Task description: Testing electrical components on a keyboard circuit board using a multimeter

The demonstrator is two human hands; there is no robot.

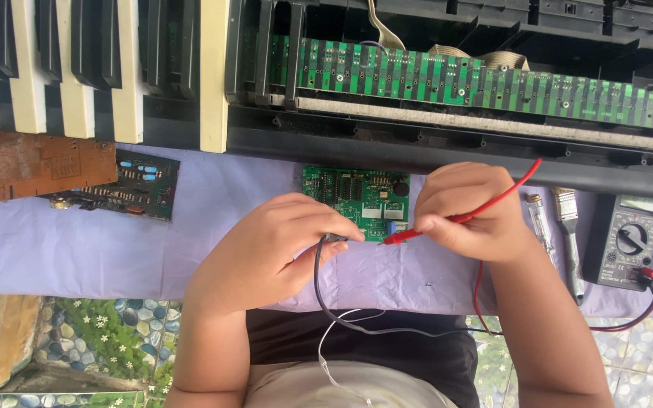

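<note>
A small green circuit board lies on a pale purple cloth in front of me. My left hand pinches a black test probe whose tip touches the board's near edge. My right hand grips a red test probe, its metal tip resting on the board's lower right corner. The red lead and the black lead curve back toward a black multimeter at the right.
An opened electronic keyboard spans the far side, with white and black keys at left and a long green circuit strip exposed. A brown board and a dark board lie at left. A screwdriver and a small brush lie beside the multimeter.
</note>
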